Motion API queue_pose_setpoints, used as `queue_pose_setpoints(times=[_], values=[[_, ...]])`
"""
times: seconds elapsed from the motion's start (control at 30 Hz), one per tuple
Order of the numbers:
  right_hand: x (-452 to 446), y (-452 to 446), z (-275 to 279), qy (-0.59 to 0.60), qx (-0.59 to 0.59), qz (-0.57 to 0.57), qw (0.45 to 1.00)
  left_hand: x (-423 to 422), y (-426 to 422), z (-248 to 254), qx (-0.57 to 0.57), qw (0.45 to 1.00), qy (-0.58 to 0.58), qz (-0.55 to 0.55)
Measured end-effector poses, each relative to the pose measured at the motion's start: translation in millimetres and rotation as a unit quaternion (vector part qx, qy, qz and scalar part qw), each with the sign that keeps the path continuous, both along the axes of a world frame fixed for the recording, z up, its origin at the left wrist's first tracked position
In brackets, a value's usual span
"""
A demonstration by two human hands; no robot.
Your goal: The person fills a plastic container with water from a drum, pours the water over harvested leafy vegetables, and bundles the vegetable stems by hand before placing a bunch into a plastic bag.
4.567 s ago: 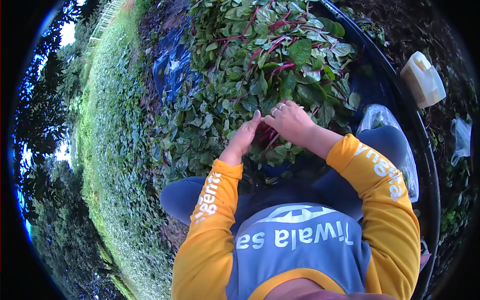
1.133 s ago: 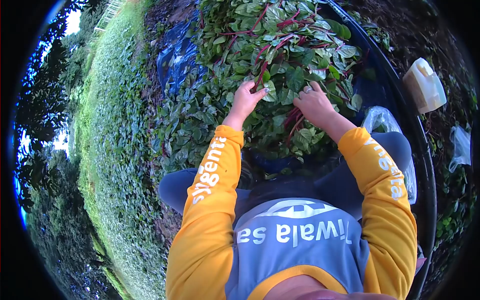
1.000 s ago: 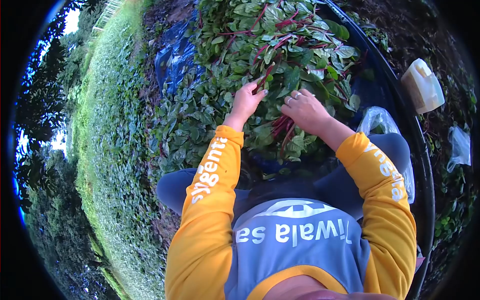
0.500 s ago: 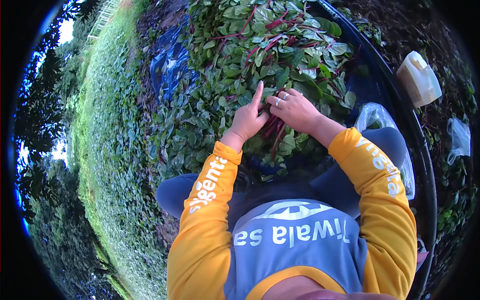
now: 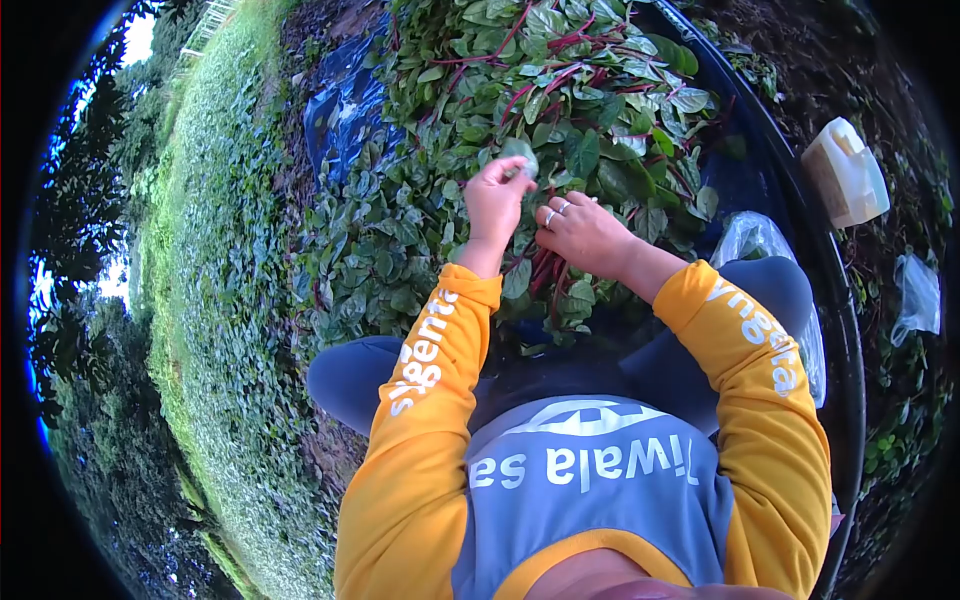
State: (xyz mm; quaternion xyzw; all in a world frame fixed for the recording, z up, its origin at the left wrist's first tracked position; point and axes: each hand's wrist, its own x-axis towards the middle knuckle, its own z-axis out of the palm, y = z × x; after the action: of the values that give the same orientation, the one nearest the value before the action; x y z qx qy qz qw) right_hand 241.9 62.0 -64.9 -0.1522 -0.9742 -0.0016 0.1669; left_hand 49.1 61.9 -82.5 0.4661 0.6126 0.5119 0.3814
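Observation:
A broad heap of red-stemmed Malabar spinach (image 5: 450, 120) spreads in front of me, leaves and stems lying across one another. My right hand (image 5: 588, 238), with rings on its fingers, is closed round a bunch of the red stems (image 5: 547, 272) low over the heap. Leaves of that bunch hang down toward my lap. Just left of it and a little higher, my left hand (image 5: 492, 205) pinches a green leaf (image 5: 520, 155), which is smeared by motion. The stem ends under my right palm are hidden.
To the right runs a dark raised edge (image 5: 848, 330), with a white plastic jug (image 5: 845, 172) and a crumpled clear bag (image 5: 917, 298) beyond it. Another clear bag (image 5: 755, 240) lies by my right knee. A blue tarp (image 5: 340, 110) shows at the upper left, beside grass (image 5: 210, 250).
My left hand has lifted slightly away from the bunch, its pointing finger now bent into a pinch with a leaf. My right hand stays on the stems, almost in place.

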Motion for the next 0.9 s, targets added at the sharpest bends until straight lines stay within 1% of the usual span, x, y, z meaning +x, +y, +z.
queue_pose_setpoints(times=[0.07,0.1,0.13,0.17,0.2,0.23,0.27,0.3,0.33,0.4,0.47,0.5,0.53,0.6,0.63,0.67,0.73,0.77,0.8,0.87,0.9], values=[[-0.3,-1.0,1.5,0.003,-0.015,0.001,1.000,-34.0,8.4,2.7,0.042,0.987,0.098,0.117],[1.6,0.1,3.2,-0.003,-0.028,-0.013,1.000,-54.4,11.1,0.9,0.093,0.982,0.062,0.149],[3.4,2.3,3.4,-0.009,-0.038,-0.027,0.999,-69.2,6.6,4.1,0.117,0.983,0.030,0.136],[4.4,4.3,2.0,-0.014,-0.040,-0.037,0.998,-71.4,3.4,0.9,0.063,0.963,0.181,0.188],[5.3,6.9,0.3,-0.013,-0.040,-0.036,0.998,-74.0,-1.3,-2.0,0.008,0.916,0.327,0.234],[5.7,7.5,-1.9,-0.001,-0.021,-0.058,0.998,-67.1,-13.7,11.5,-0.019,0.963,0.254,0.092],[5.3,8.0,-4.2,0.012,-0.002,-0.081,0.997,-57.1,-29.8,23.9,-0.045,0.982,0.173,-0.052],[5.0,9.1,-5.9,0.007,-0.036,-0.084,0.996,-39.9,-44.3,31.3,-0.049,0.972,0.158,-0.165],[3.0,10.3,-6.0,0.007,-0.036,-0.083,0.996,-18.7,-56.9,31.0,-0.077,0.973,0.045,-0.214],[1.5,10.7,-5.6,0.025,-0.024,-0.088,0.996,-8.1,-63.3,17.9,-0.130,0.970,0.057,-0.200],[3.6,9.9,-3.7,0.035,-0.016,-0.077,0.996,-29.7,-57.7,-10.7,-0.102,0.972,0.034,-0.211],[3.7,10.2,-2.1,0.049,-0.009,-0.065,0.997,-34.6,-57.3,-5.0,-0.105,0.966,0.099,-0.216],[4.6,9.8,-0.4,0.046,-0.009,-0.058,0.997,-39.5,-57.6,-0.5,-0.105,0.968,0.095,-0.209],[7.8,8.9,2.7,0.064,-0.036,-0.058,0.996,-49.4,-60.7,10.2,-0.208,0.951,-0.059,-0.221],[8.4,8.0,2.3,0.058,-0.044,-0.057,0.996,-46.1,-61.6,25.6,-0.209,0.952,-0.036,-0.220],[7.8,7.6,2.1,0.057,-0.046,-0.049,0.996,-43.0,-62.5,31.8,-0.210,0.954,-0.038,-0.212],[6.8,6.5,2.1,0.052,-0.057,-0.053,0.996,-35.9,-61.6,34.8,-0.176,0.951,0.082,-0.240],[6.2,6.0,2.6,0.040,-0.057,-0.054,0.996,-34.8,-60.6,28.3,-0.146,0.952,0.124,-0.237],[5.3,5.6,2.4,0.039,-0.056,-0.051,0.996,-33.4,-61.1,30.6,-0.146,0.953,0.123,-0.234],[4.9,6.7,2.1,0.024,-0.034,-0.053,0.998,-30.3,-59.6,35.5,-0.093,0.920,0.287,-0.251],[5.1,6.8,2.2,0.023,-0.034,-0.050,0.998,-29.1,-60.1,33.7,-0.094,0.921,0.286,-0.248]])
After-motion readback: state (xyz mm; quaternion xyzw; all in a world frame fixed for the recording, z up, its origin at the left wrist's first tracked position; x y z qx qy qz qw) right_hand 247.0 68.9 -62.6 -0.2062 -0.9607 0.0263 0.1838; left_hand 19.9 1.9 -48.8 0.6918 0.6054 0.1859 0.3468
